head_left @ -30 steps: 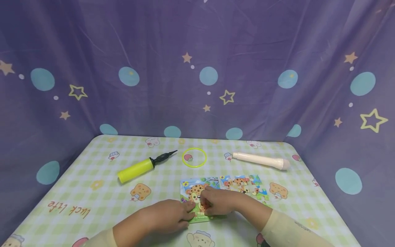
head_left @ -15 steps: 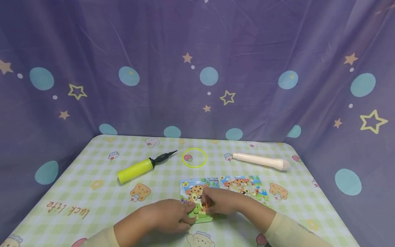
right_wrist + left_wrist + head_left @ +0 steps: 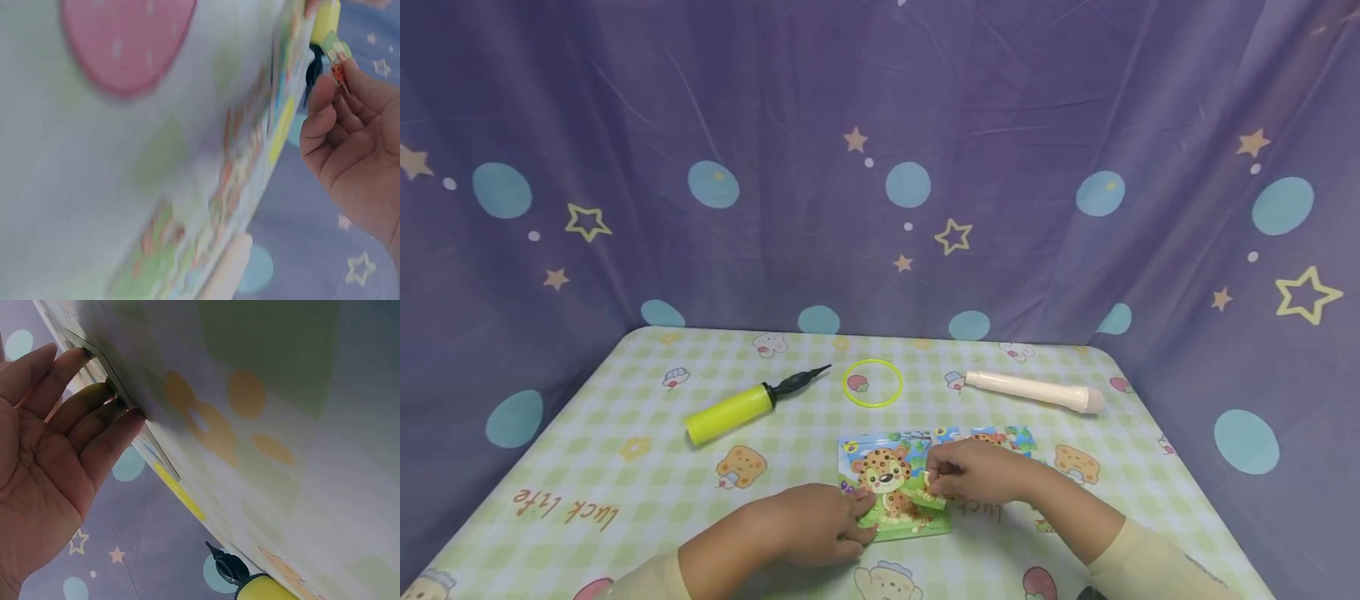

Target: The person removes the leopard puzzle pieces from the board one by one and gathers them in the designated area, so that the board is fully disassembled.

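Note:
A leopard picture puzzle board [image 3: 868,454] lies on the table in front of me. My left hand [image 3: 805,525] rests at its left edge, and in the left wrist view the fingertips [image 3: 132,422] touch the board's edge with the fingers loosely extended. Over the board's right side, my right hand [image 3: 981,472] pinches a jigsaw piece [image 3: 931,499] between thumb and fingers. In the right wrist view this jigsaw piece [image 3: 337,57] shows green with orange, held raised off the table. Several loose pieces [image 3: 1021,437] lie right of the board, partly hidden behind the right hand.
A yellow balloon pump [image 3: 730,414] with a black nozzle lies at the left. Behind the board is a thin yellow ring [image 3: 872,407]. A pale microphone-shaped stick [image 3: 1030,390] lies back right. A purple curtain [image 3: 820,250] encloses the table's back and sides.
My right hand has moved right from the board's lower middle, and the piece in its fingers now shows tilted above the board. The left hand stays at the board's left edge.

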The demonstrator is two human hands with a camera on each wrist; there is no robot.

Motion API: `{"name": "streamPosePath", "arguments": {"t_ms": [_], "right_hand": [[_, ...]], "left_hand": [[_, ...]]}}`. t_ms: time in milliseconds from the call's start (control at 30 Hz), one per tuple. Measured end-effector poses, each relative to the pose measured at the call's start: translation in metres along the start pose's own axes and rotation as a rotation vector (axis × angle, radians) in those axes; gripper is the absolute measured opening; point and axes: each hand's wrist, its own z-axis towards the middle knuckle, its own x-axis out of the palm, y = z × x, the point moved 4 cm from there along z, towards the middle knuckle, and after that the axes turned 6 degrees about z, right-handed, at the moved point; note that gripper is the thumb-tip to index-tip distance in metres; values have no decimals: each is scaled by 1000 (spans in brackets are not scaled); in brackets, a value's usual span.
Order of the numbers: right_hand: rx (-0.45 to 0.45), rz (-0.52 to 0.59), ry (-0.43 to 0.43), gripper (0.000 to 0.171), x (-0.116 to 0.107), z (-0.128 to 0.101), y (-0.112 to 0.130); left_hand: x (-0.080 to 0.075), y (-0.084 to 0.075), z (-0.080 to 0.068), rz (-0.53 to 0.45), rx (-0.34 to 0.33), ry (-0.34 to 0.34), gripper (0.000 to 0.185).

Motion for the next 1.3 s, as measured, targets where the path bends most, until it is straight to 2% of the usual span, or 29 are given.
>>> {"name": "streamPosePath", "arguments": {"t_ms": [200,433,667,833,967,1100,1200,1300], "right_hand": [[34,-18,44,9,-21,-26,-12],[151,-100,101,10,-22,-49,-31],[291,-140,5,12,-21,-56,-38],[358,-228,-54,19,-19,-56,-40],[381,-257,-63,21,-18,-55,-41],[372,-279,-63,20,-19,-53,-37],[328,-326,-92,21,-22,-48,-31],[272,-348,-118,24,-25,-42,-23]], "left_hand": [[0,-1,-2,-1,-10,-15,33],[0,0,-3,2,-7,-33,33],[-1,-1,-3,-4,-12,-24,34],[0,-1,-3,7,-8,-21,34],[0,0,-2,-6,-10,-26,34],[-1,4,-1,-103,-47,-39,33],[-3,9,1,-173,-78,-67,30],[-5,14,4,-222,-94,-127,25]]}}
